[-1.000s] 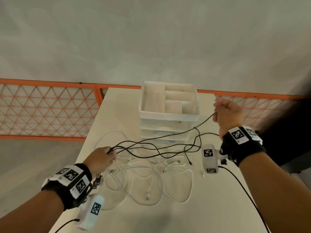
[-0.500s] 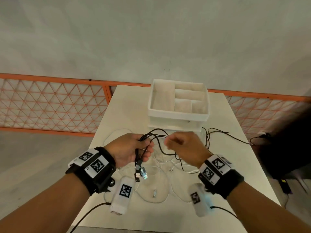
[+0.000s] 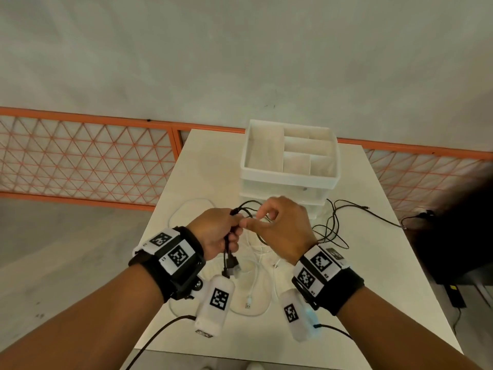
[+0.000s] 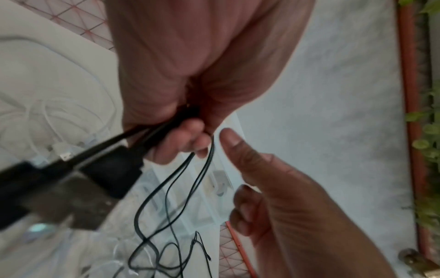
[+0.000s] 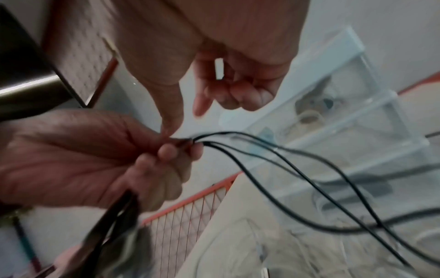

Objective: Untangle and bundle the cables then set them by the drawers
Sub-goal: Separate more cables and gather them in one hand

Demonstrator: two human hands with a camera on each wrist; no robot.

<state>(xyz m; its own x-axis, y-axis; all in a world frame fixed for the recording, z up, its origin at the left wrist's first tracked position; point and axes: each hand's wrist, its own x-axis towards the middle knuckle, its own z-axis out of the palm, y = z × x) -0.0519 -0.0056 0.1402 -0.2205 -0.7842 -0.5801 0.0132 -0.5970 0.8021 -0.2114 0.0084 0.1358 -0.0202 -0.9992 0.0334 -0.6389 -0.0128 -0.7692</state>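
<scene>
Here, left to right, with the drawers as the landmark:

Fence: an orange mesh fence (image 3: 80, 158) runs behind the desk, off to the left of the drawers and on past them to the right.

Left hand: the left hand (image 3: 216, 236) is in front of the drawers and a little left of them, raised above the desk. Its fingers (image 4: 188, 139) are curled tight round a gathered bunch of black cables (image 3: 249, 209). The black plug ends (image 3: 230, 265) hang down below the fist.

White cables: loose white cables (image 3: 256, 276) lie on the desk (image 3: 208, 166) in front of the drawers, under both hands; one white plug (image 3: 248, 305) lies nearest the viewer.

Right hand: the right hand (image 3: 285, 231) is directly in front of the drawers, right beside the left hand. Its thumb tip meets the left fist where the cables come out. Its other fingers (image 5: 240, 96) are loosely curled and hold nothing, as the right wrist view shows.

Black cable slack: the free lengths of the black cables run from the left fist down to the desk and lie in loose loops (image 3: 330, 231) by the front right corner of the drawers. One strand trails on to the right edge of the desk.

Drawers: the white drawers (image 3: 290, 166) stand at the far middle of the desk, with an open, divided tray on top.
</scene>
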